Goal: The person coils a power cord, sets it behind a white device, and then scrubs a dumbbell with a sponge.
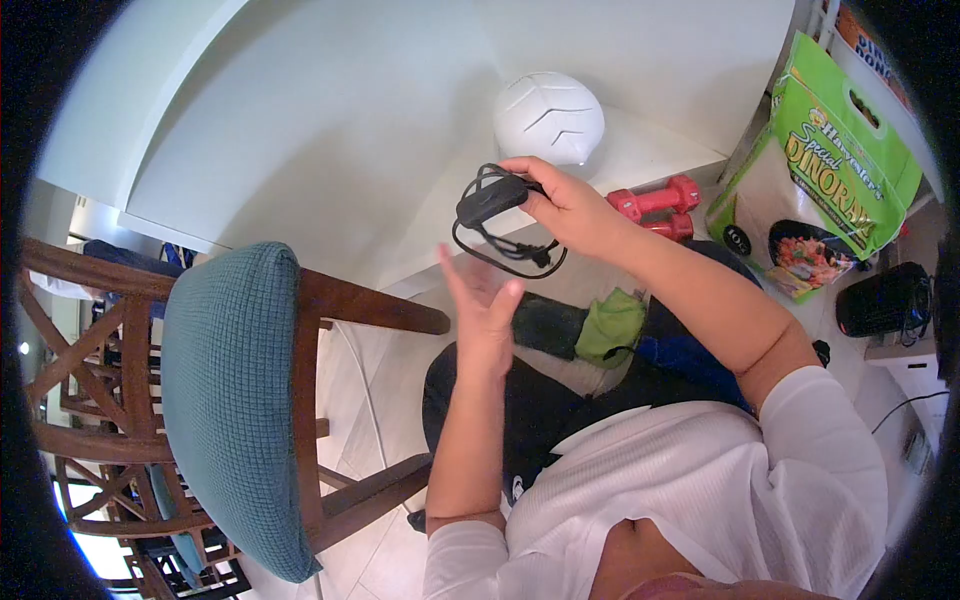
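The right hand [565, 207] grips a black, oblong plastic adapter block [491, 201] between thumb and fingers, its black cable [521, 274] hanging below in loose loops with a small black plug [543, 257] among them; the block is held up in the air, in front of a smooth white panel [330, 150]. The left hand [487, 312] is spread wide and holds nothing visible, its fingers partly blurred; it is just beside the cable's lower loops, though whether it touches them I cannot tell.

Beyond the right hand, a rounded white ball with dark chevron marks [550, 118] rests on a white ledge [650, 150]; near the forearm lie red dumbbells [658, 203], and farther right stands a green printed rice bag with a cut-out handle [820, 165]; a crumpled light-green cloth [613, 327] lies below the hands, near the person's dark-clothed legs; to the left is a brown wooden chair with a padded teal seat [230, 400].
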`<state>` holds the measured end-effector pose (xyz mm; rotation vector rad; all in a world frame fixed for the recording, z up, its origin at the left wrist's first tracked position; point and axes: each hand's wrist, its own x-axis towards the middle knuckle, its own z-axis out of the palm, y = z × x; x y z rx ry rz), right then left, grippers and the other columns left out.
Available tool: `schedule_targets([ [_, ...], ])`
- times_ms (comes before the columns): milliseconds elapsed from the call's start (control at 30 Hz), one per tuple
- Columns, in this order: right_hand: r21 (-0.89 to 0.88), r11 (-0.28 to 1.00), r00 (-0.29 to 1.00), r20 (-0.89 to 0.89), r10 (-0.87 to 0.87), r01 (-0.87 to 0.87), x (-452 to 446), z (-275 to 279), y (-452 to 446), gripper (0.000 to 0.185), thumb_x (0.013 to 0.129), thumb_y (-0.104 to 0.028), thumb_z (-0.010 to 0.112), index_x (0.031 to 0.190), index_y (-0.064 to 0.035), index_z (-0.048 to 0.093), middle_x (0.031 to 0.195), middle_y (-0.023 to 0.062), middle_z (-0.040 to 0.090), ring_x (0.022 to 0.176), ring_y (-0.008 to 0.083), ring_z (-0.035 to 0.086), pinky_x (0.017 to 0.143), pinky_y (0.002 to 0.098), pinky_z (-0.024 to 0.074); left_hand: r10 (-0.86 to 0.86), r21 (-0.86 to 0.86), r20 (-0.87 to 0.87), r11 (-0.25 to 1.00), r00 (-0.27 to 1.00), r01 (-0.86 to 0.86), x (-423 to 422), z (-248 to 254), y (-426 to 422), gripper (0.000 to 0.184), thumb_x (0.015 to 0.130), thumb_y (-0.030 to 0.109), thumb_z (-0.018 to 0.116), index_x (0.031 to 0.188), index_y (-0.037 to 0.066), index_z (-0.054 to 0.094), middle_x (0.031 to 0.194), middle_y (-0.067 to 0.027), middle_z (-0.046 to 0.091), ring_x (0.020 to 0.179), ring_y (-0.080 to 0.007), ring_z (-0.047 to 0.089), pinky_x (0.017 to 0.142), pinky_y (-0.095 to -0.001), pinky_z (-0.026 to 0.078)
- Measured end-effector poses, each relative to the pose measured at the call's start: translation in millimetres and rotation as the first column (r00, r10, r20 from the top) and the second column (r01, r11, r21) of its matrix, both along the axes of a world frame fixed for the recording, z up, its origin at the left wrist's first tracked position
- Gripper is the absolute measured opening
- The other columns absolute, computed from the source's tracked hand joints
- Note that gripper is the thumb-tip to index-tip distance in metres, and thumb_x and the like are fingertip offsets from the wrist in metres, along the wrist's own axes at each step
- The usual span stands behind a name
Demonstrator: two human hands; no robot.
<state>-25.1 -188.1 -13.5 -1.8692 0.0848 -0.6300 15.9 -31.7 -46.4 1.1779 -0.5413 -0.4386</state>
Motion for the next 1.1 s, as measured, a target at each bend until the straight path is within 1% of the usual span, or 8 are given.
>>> schedule_targets([
  [67,-0.085,0.994,0.993,-0.105,0.056,-0.065,-4,6,3,0.033,0.082,-0.006,0.044,0.115,-0.003,0.04,0.103,0.011,0.053,0.096,0.0188,0.051,0.082,0.0289,0.0392,0.104,0.176,0.553,0.955,0.827,-0.238,4,26,6,0.08,0.062,0.026,0.071,0.127,0.011,0.027,0.126,-0.0086,0.036,0.122,-0.0277,0.025,0.097,-0.0486,0.017],
  [133,-0.188,0.964,0.953,-0.273,0.133,-0.188,-7,14,8,0.033,0.082,-0.005,0.043,0.114,-0.0029,0.038,0.101,0.0145,0.053,0.093,0.0224,0.053,0.081,0.0302,0.0401,-0.13,0.304,0.935,0.771,0.329,-0.559,10,73,5,0.089,0.057,0.022,0.074,0.129,0.009,0.022,0.124,-0.014,0.037,0.124,-0.0293,0.023,0.096,-0.0533,0.017],
  [233,-0.241,0.947,0.96,-0.231,0.156,-0.212,-12,17,18,0.033,0.08,-0.015,0.045,0.109,-0.004,0.035,0.085,0.023,0.055,0.079,0.0365,0.055,0.069,0.0408,0.0432,-0.409,0.453,0.888,0.701,0.21,-0.55,21,95,-3,0.086,0.057,0.017,0.071,0.128,0.009,0.024,0.109,-0.0139,0.051,0.113,-0.0307,0.038,0.098,-0.0487,0.017],
  [367,-0.082,0.947,0.903,-0.338,0.266,-0.31,-22,44,13,0.035,0.08,-0.01,0.05,0.109,-0.0045,0.032,0.101,0.0169,0.052,0.09,0.0254,0.053,0.08,0.0322,0.0405,-0.446,0.716,0.628,0.653,0.637,-0.248,36,95,-8,0.062,0.062,0.014,0.068,0.117,0.006,0.039,0.084,-0.0142,0.058,0.076,-0.0287,0.057,0.073,-0.0367,0.043],
  [567,-0.242,0.952,0.963,0.234,-0.13,0.187,-20,4,5,0.048,0.073,-0.023,0.064,0.11,-0.0053,0.038,0.097,0.0104,0.053,0.095,0.0238,0.051,0.079,0.0344,0.041,-0.221,0.637,0.65,0.681,0.728,-0.362,58,72,1,0.024,0.072,0.015,0.061,0.089,0.0,0.053,0.08,-0.0186,0.057,0.076,-0.0323,0.056,0.066,-0.036,0.044],
  [667,0.481,0.85,0.977,-0.103,-0.189,0.215,-24,-52,18,0.052,0.074,-0.026,0.064,0.114,-0.0052,0.038,0.104,0.0115,0.049,0.099,0.0209,0.047,0.087,0.0329,0.0368,0.0,0.464,0.742,0.722,0.67,-0.514,73,60,5,0.024,0.076,0.013,0.059,0.092,-0.004,0.051,0.066,-0.0124,0.058,0.057,-0.0173,0.057,0.053,-0.0277,0.043],
  [767,0.577,0.816,0.944,-0.292,0.153,0.046,-26,-87,51,0.049,0.078,-0.033,0.06,0.111,-0.0047,0.039,0.107,0.0105,0.047,0.098,0.019,0.047,0.085,0.0324,0.0372,0.17,0.357,0.718,0.743,0.675,-0.567,83,49,6,0.022,0.077,0.011,0.057,0.091,-0.004,0.049,0.068,-0.008,0.057,0.056,-0.0134,0.057,0.052,-0.0245,0.043],
  [1100,0.916,0.384,0.984,0.056,0.166,-0.117,64,-22,43,0.051,0.075,-0.049,0.056,0.101,-0.0059,0.046,0.095,0.005,0.052,0.083,0.0142,0.051,0.071,0.0266,0.0392,0.412,0.191,0.551,0.784,0.725,-0.591,40,-3,5,0.024,0.076,0.01,0.062,0.092,0.001,0.046,0.075,-0.0027,0.052,0.067,-0.0095,0.049,0.063,-0.0218,0.041],
])
